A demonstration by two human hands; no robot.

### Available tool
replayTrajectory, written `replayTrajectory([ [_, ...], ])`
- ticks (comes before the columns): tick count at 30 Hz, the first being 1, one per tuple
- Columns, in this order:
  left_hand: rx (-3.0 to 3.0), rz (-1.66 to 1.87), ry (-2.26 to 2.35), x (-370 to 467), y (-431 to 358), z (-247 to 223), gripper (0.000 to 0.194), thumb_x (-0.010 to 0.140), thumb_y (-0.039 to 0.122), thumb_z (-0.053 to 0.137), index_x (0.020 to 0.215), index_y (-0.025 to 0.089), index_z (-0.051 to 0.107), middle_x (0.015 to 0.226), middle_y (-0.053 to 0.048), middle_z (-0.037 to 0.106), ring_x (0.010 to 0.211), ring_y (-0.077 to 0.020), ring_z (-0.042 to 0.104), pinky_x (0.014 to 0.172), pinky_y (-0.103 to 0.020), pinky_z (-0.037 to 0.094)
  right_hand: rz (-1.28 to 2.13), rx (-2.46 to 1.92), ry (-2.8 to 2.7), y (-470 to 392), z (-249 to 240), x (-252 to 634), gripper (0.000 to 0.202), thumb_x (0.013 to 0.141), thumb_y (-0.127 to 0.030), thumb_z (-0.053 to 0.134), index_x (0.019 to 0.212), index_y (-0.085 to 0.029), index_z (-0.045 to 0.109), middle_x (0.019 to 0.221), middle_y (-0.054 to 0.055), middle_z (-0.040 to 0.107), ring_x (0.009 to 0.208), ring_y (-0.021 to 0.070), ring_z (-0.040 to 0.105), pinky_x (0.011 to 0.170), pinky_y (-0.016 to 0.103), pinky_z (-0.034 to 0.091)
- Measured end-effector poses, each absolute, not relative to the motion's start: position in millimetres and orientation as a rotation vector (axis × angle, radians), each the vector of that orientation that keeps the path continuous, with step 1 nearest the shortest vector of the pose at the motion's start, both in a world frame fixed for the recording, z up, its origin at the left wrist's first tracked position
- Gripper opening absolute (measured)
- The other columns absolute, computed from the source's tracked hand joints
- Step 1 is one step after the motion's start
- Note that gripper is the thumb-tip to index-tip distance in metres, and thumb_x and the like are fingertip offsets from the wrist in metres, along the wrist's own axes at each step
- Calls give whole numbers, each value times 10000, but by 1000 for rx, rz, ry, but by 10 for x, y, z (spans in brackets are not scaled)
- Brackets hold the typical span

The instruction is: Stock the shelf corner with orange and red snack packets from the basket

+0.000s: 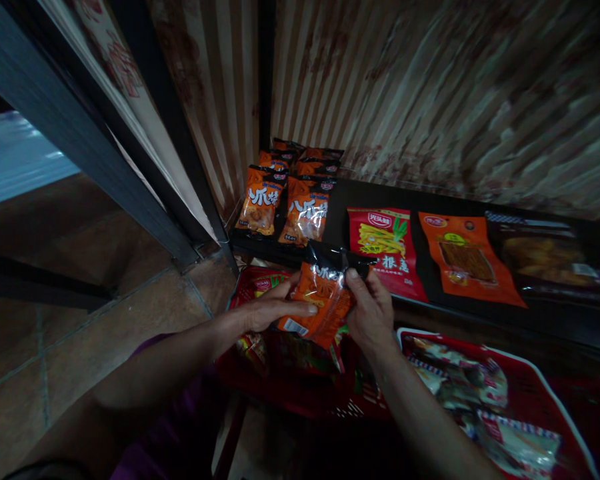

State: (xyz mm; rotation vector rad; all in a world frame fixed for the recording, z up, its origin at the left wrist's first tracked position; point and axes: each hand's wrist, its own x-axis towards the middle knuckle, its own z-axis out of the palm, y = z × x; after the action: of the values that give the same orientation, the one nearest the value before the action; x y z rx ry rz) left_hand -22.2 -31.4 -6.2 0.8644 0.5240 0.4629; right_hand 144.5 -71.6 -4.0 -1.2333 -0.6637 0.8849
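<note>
1. Shelf point(340, 220): a narrow bare strip runs front to back between the stacked bags point(304, 212) and the red pack point(387, 250)
2. The held bag point(325, 300), gripped by the left hand point(275, 307) and right hand point(373, 313), overlaps the front of that strip in view
3. Behind the red pack, a bare band leads to the curtain point(380, 100), which closes the back
4. Between the red pack and orange pack point(465, 260), only a slim gap; the dark pack point(545, 253) crowds the right
5. The post point(173, 113) bars the left side
6. Below, the left basket point(290, 393) and right basket point(525, 393) obstruct the front
</note>
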Motion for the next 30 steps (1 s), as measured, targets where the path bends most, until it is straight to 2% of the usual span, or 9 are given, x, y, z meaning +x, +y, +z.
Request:
replayTrajectory([
  [6, 860, 409, 510, -279, -299, -74, 727, 665, 245, 774, 1325, 258, 469, 1211, -72, 636, 1162, -253, 564, 979, -391, 413, 861, -1231, -636, -681, -51, 1425, 271, 704, -444, 730, 829, -219, 644, 783, -36, 670, 650, 109, 596, 631, 232, 468],
  [13, 868, 335, 499, -362, -283, -115, 863, 628, 210, 788, 1383, 271, 373, 1318, -95, 554, 1149, -255, 567, 923, -377, 458, 850, -1147, -470, -594, -42, 1406, 275, 630, -393, 791, 742, -206, 623, 692, -72, 647, 593, 80, 569, 610, 211, 457],
  [19, 758, 366, 430, -408, -259, -138, 811, 652, 157, 766, 1365, 279, 400, 1296, -106, 563, 1108, -218, 592, 848, -306, 496, 803, -1153, -376, -534, -83, 1421, 299, 623, -374, 800, 671, -191, 570, 656, -80, 636, 558, 76, 562, 578, 213, 457],
  [25, 772, 405, 444, -416, -242, -159, 737, 689, 180, 755, 1343, 288, 432, 1286, -97, 566, 1080, -208, 601, 798, -278, 508, 807, -1120, -370, -501, -71, 1422, 330, 597, -369, 820, 648, -187, 549, 611, -89, 615, 525, 67, 547, 544, 200, 454],
  [30, 882, 448, 453, -402, -238, -171, 698, 732, 220, 731, 1358, 271, 426, 1339, -90, 529, 1145, -219, 556, 865, -285, 480, 800, -1114, -407, -487, -22, 1414, 344, 559, -406, 829, 657, -193, 577, 600, -84, 602, 511, 69, 536, 529, 202, 450],
])
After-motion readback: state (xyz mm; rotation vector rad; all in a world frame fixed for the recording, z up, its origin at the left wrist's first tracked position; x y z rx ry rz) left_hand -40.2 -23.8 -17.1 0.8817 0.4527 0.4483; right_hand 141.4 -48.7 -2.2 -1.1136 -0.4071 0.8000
